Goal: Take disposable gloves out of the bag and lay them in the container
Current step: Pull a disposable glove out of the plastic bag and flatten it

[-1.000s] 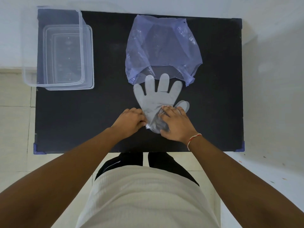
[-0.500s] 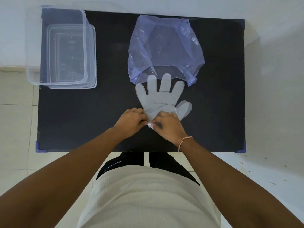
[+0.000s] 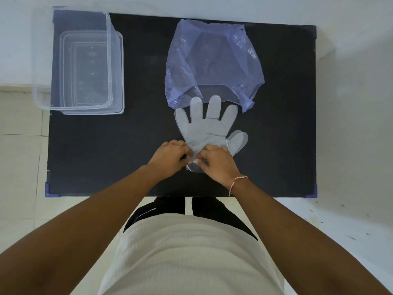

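Left hand (image 3: 170, 157) and right hand (image 3: 217, 161) sit close together at the near centre of the black table (image 3: 106, 156), fingers curled, each pinching the cuff end of the disposable gloves (image 3: 207, 130) between thumb and fingertips. The two sets of fingertips nearly meet over the crumpled cuff film. A red-and-white thread band (image 3: 236, 183) circles the right wrist. The gloves lie flat on the table, fingers spread and pointing away from the person; a doubled outline at the thumb shows more than one layer, exact count not determinable. The tips of the glove fingers reach the open mouth of the bag (image 3: 212, 60), a translucent violet plastic bag lying flat toward the far edge, and overlap its near edge slightly. Whether further gloves remain inside it cannot be told. The container (image 3: 112, 71), a clear plastic tub, stands at the far left corner of the table, well apart from the hands; no glove is seen in it. No legible writing or branding on any item.
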